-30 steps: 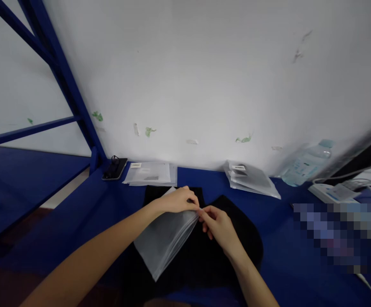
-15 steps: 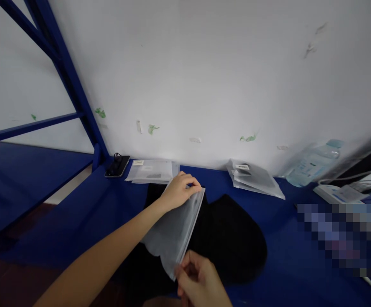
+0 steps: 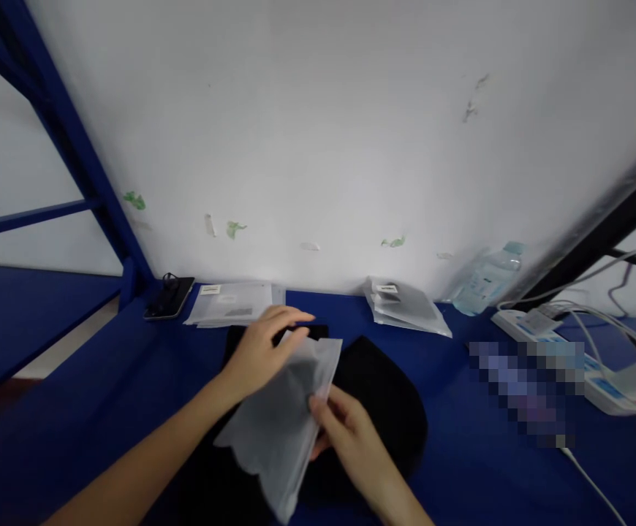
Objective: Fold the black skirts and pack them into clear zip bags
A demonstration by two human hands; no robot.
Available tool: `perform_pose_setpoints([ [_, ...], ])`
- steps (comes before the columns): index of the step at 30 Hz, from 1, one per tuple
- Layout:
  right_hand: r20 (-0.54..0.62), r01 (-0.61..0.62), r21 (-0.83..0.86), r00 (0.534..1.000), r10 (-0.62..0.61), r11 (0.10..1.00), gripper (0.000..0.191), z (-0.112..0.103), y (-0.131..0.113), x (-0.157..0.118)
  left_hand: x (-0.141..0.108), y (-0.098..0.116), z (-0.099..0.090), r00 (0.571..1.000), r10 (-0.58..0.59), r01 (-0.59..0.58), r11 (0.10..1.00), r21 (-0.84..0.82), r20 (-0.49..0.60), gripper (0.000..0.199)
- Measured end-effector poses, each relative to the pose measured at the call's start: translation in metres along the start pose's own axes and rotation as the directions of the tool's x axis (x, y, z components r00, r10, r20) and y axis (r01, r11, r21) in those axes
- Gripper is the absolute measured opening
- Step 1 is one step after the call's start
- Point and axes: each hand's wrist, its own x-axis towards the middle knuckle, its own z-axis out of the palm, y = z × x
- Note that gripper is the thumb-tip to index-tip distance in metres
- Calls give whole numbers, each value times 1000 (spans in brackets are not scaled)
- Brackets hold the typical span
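A frosted plastic zip bag is held slantwise over black cloth items on the blue tabletop, its zip edge towards the right. My right hand pinches that edge between thumb and fingers, partway along it. At the bag's upper end is my left hand, its fingers stretched out and the thumb apart, close to the bag's top corner. Whether the left thumb touches the plastic I cannot tell. A black cloth piece with a rounded end lies to the right, partly behind my right hand.
Flat packed plastic bags lie by the wall, with more bags further right. A phone with a dark cord is at the left. A clear bottle, a power strip and cables stand at the right. A blue frame rises at the left.
My left hand has loosened from the bag's top edge and spread its fingers. My right hand has moved up along the zip edge from the lower corner. The view has turned rightward.
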Motion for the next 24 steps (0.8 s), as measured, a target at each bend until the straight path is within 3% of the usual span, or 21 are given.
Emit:
perform_pose_setpoints([
  [2, -171, 63, 50, 984, -54, 997, 41, -30, -9, 6, -6, -31, -23, 998, -57, 65, 964, 258, -39, 26],
  [3, -281, 106, 65, 956, -84, 992, 39, -50, -16, 10, -10, -50, -36, 993, -96, 111, 943, 312, -63, 28],
  [4, -399, 163, 49, 908, -130, 985, 38, -71, -24, 17, -15, -69, -49, 988, -130, 153, 926, 345, -87, 31],
  [5, -525, 229, 2, 829, -194, 973, 38, -93, -32, 25, -20, -88, -60, 980, -163, 196, 905, 377, -119, 34],
  [6, -643, 287, -83, 716, -272, 954, 37, -115, -41, 35, -26, -104, -70, 971, -193, 234, 884, 405, -139, 37],
  [7, -696, 310, -126, 649, -306, 942, 36, -135, -48, 46, -32, -119, -78, 962, -220, 268, 862, 429, -159, 39],
  [10, -760, 267, -219, 557, -335, 939, 29, -183, -60, 85, -46, -148, -88, 949, -268, 314, 820, 479, -163, 45],
  [12, -757, 172, -293, 559, -338, 941, 27, -202, -60, 106, -53, -158, -86, 947, -284, 319, 804, 502, -147, 45],
  [16, -705, -98, -503, 622, -342, 859, 32, -223, -52, 120, -57, -167, -80, 947, -292, 319, 785, 531, -138, 40],
  [19, -671, -258, -680, 596, -441, 687, 35, -234, -51, 115, -58, -167, -80, 947, -296, 316, 787, 530, -125, 38],
  [21, -602, -295, -783, 581, -548, 547, 32, -237, -54, 114, -59, -166, -81, 947, -301, 315, 793, 521, -115, 38],
  [24, -401, -230, -914, 646, -650, 335, 37, -239, -60, 130, -59, -164, -82, 945, -307, 322, 798, 510, -117, 38],
])
